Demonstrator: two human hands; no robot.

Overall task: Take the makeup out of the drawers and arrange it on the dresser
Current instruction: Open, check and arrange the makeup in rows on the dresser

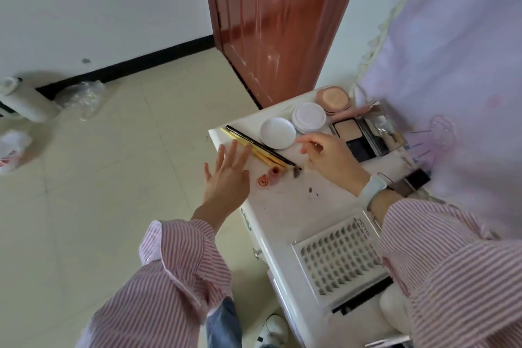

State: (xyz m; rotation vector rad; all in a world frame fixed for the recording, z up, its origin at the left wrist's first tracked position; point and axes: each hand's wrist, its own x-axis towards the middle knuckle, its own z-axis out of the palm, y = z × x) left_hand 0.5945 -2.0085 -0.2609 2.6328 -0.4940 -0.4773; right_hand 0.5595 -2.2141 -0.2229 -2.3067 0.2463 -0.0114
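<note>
White bench at centre right of the frame carries the makeup: yellow and black pencils side by side at its upper left corner, a round white lid, white jar, peach compact and open powder palette toward the upper right, a pink lipstick tube mid-bench, and a lash tray at lower right. The left grip is spread flat and holds nothing, fingertips beside the pencils. The right grip hovers just below the lid, fingers loosely curled; whether it pinches anything I cannot tell.
</note>
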